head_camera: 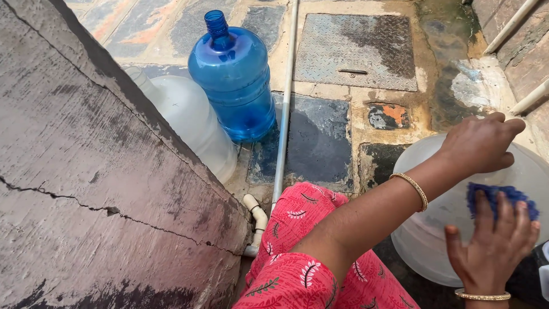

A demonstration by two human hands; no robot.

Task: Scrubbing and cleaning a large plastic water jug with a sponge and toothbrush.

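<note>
A: What are the hands doing?

B: The right hand (496, 252) lies flat, fingers spread, pressing a blue scrubbing pad (503, 197) against the curved side of a clear water jug (429, 229). It isn't clenched; the palm pins the pad to the jug. The left hand (480, 143) rests cupped over the top of that jug, fingers curled on its far side, which looks meant to steady it against the push of the pad.

A: Where is the jug?

B: Low on the stone floor (320, 143), at the right edge of the view, just beside the person's knee in red patterned cloth (309, 240). It seems tipped on its side so the wall faces up.

A: And the rest?

B: A blue water jug (233, 80) stands upright further off, touching another clear jug (191, 123) that leans by the cracked wall (86, 171). A white pipe (284, 103) runs along the floor between them and a metal hatch cover (357, 51)
</note>
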